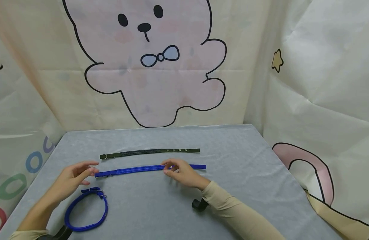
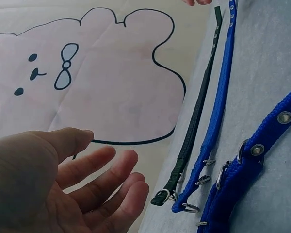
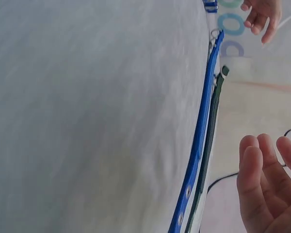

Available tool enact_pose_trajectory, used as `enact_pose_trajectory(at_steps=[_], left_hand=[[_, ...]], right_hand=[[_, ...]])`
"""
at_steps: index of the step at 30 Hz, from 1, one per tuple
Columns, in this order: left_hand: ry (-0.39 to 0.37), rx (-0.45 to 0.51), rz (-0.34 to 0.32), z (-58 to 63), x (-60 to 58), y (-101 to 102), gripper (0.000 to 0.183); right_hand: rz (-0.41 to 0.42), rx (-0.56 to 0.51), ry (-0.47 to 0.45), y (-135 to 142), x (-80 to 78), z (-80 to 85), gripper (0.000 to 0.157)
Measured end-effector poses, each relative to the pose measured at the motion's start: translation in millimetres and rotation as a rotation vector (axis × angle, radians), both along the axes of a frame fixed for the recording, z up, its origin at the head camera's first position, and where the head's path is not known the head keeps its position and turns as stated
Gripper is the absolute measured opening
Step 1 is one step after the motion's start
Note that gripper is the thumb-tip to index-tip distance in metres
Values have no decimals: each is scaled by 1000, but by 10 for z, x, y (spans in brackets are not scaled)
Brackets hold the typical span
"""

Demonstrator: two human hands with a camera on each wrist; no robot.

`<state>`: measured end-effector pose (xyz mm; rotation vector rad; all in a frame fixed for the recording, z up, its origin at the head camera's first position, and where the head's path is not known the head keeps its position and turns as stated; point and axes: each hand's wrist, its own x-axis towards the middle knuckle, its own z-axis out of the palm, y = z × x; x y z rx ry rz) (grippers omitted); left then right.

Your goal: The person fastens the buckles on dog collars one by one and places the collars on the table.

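A blue collar (image 1: 133,171) lies stretched out on the grey cloth, its metal rings at the left end. Behind it runs a dark green collar (image 1: 140,152), also straight, with eyelets toward its right end. My left hand (image 1: 71,178) hovers by the blue collar's ringed end, fingers spread and loosely bent around nothing. Over the eyelet part of that same collar is my right hand (image 1: 184,173); in the right wrist view its relaxed fingers (image 3: 252,179) show apart from the strap. Nearer me, a second blue collar (image 1: 86,228) is buckled into a round loop.
Grey cloth (image 1: 247,173) covers the table, which ends at a back edge against a curtain (image 1: 187,76) printed with a cartoon bear. Printed curtains also hang on the left and right sides. A black device (image 1: 199,205) shows beneath my right wrist.
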<state>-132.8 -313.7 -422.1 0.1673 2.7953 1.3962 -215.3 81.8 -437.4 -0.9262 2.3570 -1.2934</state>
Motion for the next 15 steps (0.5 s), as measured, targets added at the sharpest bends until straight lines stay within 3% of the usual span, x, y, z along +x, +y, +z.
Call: enact_pose_trajectory(at_steps=[15], left_hand=[[-130, -56, -3, -25, -97, 28, 53]], right_hand=[[-123, -32, -22, 388, -207, 3, 34]])
